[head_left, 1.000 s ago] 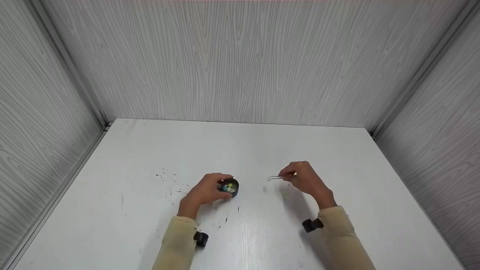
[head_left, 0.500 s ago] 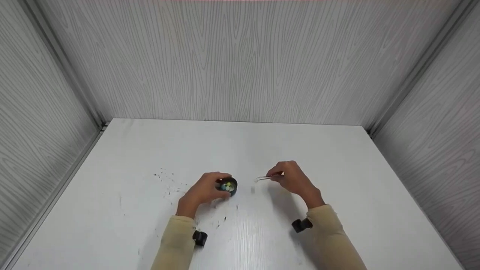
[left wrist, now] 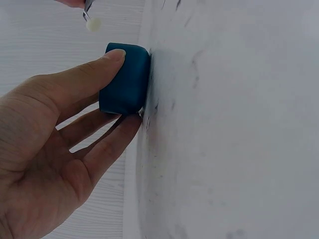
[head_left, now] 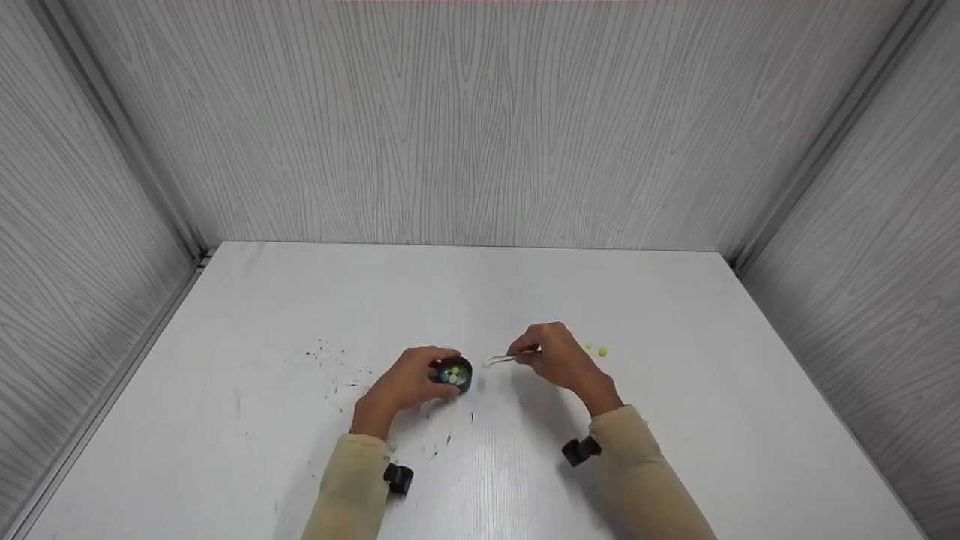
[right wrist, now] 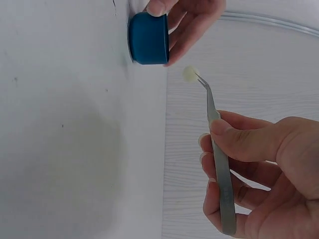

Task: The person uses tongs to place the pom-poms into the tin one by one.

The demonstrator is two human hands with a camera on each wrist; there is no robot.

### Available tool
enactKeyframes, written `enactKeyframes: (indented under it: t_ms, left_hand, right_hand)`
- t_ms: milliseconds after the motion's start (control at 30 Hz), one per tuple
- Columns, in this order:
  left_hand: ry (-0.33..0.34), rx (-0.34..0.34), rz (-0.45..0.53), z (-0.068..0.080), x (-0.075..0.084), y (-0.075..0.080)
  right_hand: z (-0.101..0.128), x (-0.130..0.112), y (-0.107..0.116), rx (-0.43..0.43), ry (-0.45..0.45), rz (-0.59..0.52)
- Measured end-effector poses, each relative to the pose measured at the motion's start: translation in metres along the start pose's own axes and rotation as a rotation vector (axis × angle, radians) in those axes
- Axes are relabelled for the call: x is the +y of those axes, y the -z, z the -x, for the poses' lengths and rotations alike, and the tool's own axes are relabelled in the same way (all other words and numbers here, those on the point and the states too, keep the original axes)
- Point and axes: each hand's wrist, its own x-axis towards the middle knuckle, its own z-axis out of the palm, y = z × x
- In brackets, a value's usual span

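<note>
Dark specks (head_left: 334,360) lie scattered on the white table (head_left: 675,420) at the left. The left hand (head_left: 401,384) grips the small blue cup (head_left: 454,373), thumb and fingers curled around its wall; coloured beads sit inside. Just right of the cup, the right hand (head_left: 559,360) pinches tweezers (head_left: 504,358), whose tips clamp a pale bead (right wrist: 189,74) above the table, apart from the cup. Two yellow-green beads (head_left: 595,349) lie beyond the right hand. Nothing stands between bead and cup.
</note>
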Motion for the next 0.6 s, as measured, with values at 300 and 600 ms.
enactKeyframes:
  t_ms: [300, 600]
  left_hand:
    - [-0.029, -0.008, -0.002, 0.0, -0.002, 0.001]
    - [-0.03, -0.001, -0.011, 0.0, -0.002, 0.001]
  right_hand:
    - [-0.012, -0.008, -0.013, -0.021, 0.063, 0.025]
    - [-0.019, -0.007, -0.024, -0.053, 0.04, 0.006]
